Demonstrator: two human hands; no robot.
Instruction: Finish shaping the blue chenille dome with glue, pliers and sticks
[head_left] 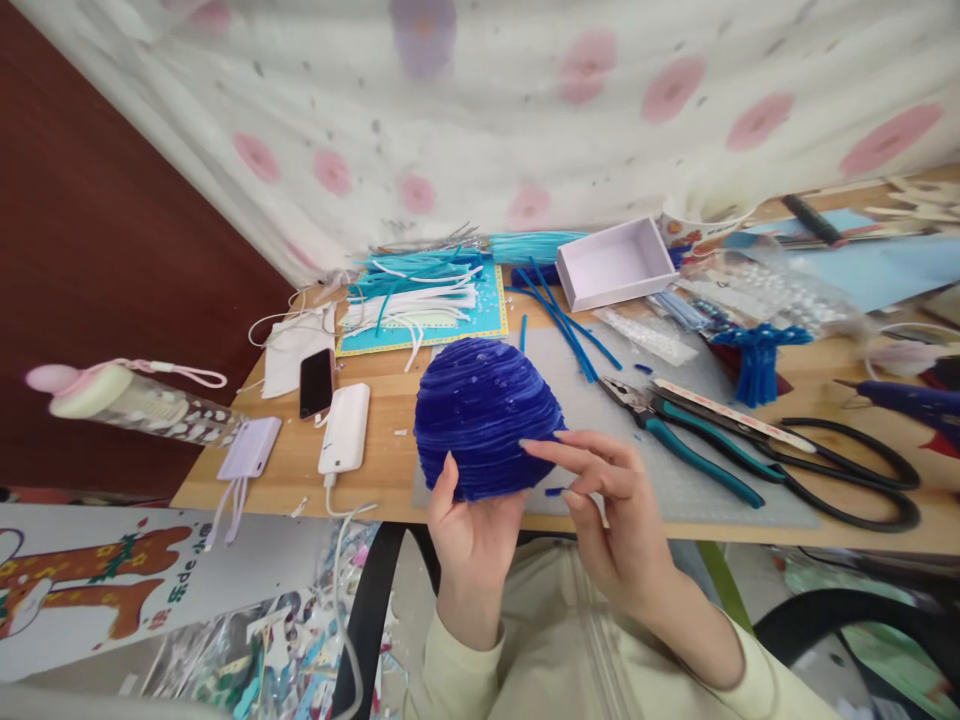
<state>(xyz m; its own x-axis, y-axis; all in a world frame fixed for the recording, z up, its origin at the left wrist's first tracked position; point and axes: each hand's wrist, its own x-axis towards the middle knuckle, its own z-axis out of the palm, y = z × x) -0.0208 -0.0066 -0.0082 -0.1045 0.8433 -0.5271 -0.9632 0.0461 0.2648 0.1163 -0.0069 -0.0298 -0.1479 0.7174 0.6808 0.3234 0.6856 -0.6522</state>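
A dark blue dome [484, 415], built up from fuzzy coiled pipe cleaners, is held above the table's front edge. My left hand [474, 535] grips it from below, thumb up against its near left side; the fingers behind it are hidden. At the dome's right side is my right hand [611, 490], its index fingertip against the coils and its fingers apart. Nothing shows in that hand. A short blue piece [555, 491] lies on the grey cutting mat [720, 485] just beside it. Several blue pipe cleaners [566, 325] lie on the mat behind the dome.
Pliers [682, 440] and black-handled scissors [847, 475] lie on the right, near a blue pipe-cleaner stand [757, 360] and a glue gun [911, 395]. A white box [616, 265] is at the back. Leftward are white and turquoise pipe cleaners [420, 290], a phone [316, 383], a power bank [345, 428] and a bottle [142, 403].
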